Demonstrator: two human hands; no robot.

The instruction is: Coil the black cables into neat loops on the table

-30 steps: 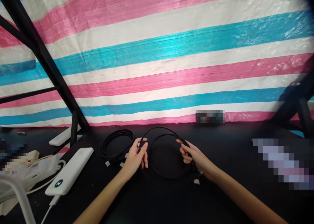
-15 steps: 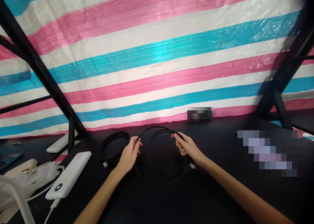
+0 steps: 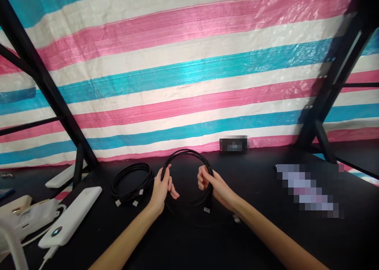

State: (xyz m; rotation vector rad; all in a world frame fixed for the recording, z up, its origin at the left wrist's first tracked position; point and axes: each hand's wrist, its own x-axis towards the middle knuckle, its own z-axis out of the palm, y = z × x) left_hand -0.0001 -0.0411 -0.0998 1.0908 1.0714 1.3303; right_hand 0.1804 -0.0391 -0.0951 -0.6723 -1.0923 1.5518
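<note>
I hold a black cable (image 3: 186, 153) wound into a round loop above a black table (image 3: 254, 226). My left hand (image 3: 161, 187) grips the loop's left side. My right hand (image 3: 211, 183) grips its right side, fingers curled round the strands. A silver plug end (image 3: 207, 210) hangs from the loop's lower right. Just left of my left hand lies a second coiled black cable (image 3: 130, 179) on the table, with two silver plug ends (image 3: 136, 197) showing at its front.
A white power bank (image 3: 71, 216) with a white lead sits at the left, beside another white block (image 3: 63, 175) and white items at the far left edge. Black frame bars (image 3: 44, 84) slant at both sides. A striped pink, blue and white tarp (image 3: 189, 72) hangs behind the table.
My hands have come closer together and the held loop has become smaller and tighter. The view has tilted a little, shifting the table items leftward.
</note>
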